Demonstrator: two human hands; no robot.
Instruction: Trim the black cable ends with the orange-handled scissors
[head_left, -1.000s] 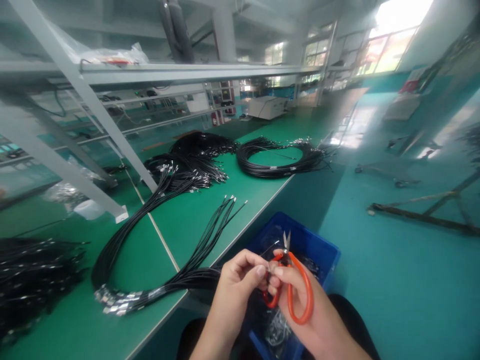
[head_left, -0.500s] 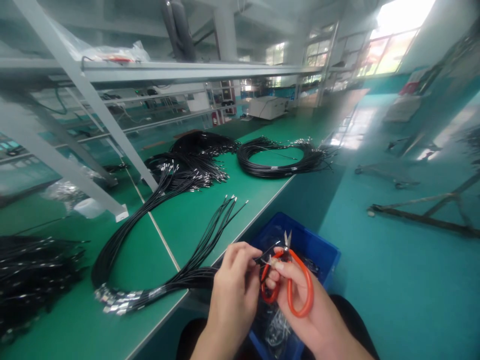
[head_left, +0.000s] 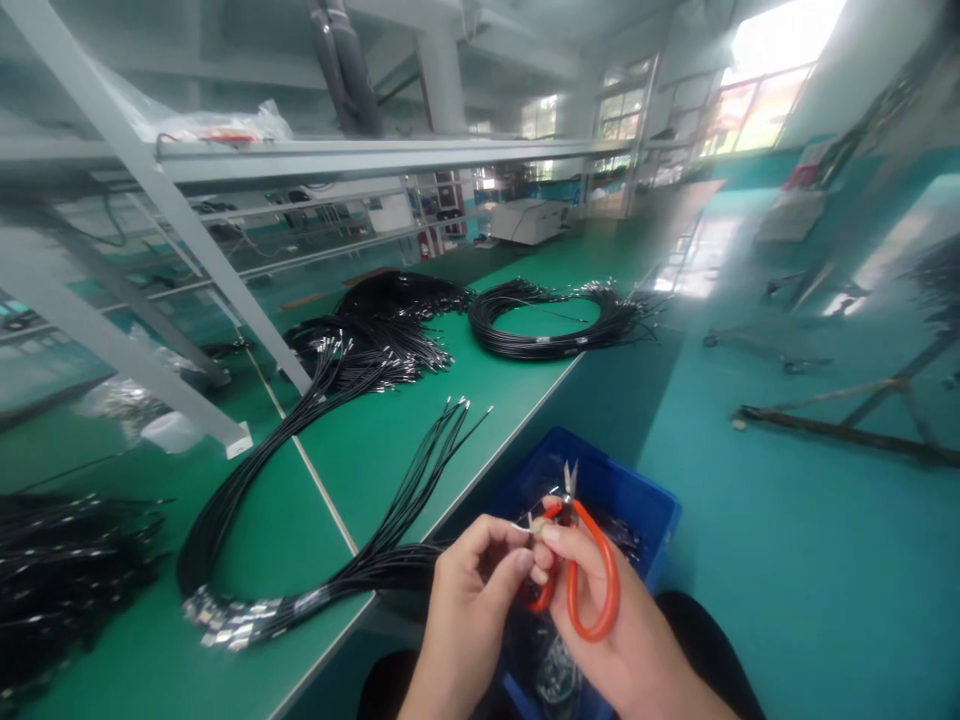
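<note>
From my feed, with the hands at the centre of the dial, the right hand (head_left: 611,640) grasps orange-handled scissors (head_left: 606,548), blades slightly parted and pointing to one o'clock. Its thumb and index finger meet the curled fingers of the left hand (head_left: 465,600) at a small pale piece; I cannot tell exactly what the left grips. Below both hands is a blue bin (head_left: 665,535), its far rim toward one o'clock. At nine, a black cable bundle (head_left: 206,540) runs from behind the left hand and curves across the green bench (head_left: 397,430). A dark cable pile (head_left: 67,590) lies farther out at nine. I see a cable heap (head_left: 405,295) toward eleven, a coil (head_left: 517,343) at twelve, and beyond it a white box (head_left: 525,222).
</note>
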